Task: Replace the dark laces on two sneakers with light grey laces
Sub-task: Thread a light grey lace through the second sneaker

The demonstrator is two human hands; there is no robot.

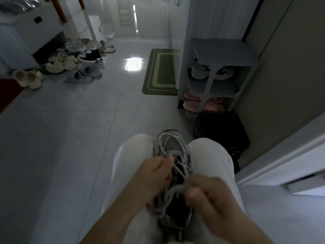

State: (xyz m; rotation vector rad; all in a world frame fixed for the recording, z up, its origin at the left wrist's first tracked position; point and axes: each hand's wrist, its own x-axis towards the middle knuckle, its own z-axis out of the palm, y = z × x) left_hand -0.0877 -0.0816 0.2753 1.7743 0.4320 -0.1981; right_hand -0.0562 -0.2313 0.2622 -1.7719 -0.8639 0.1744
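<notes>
Loose shoes are scattered on the floor at far left. A light grey lace is pinched by the left hand over the sneaker, which is wedged between the knees. The lace is apparently gripped in the curled right hand too. A shoe rack is seen beyond.

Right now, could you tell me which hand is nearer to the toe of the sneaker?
Left. The left hand pinches the lace at mid-shoe, just behind the toe; the right hand holds lace further back, by the collar.
</notes>
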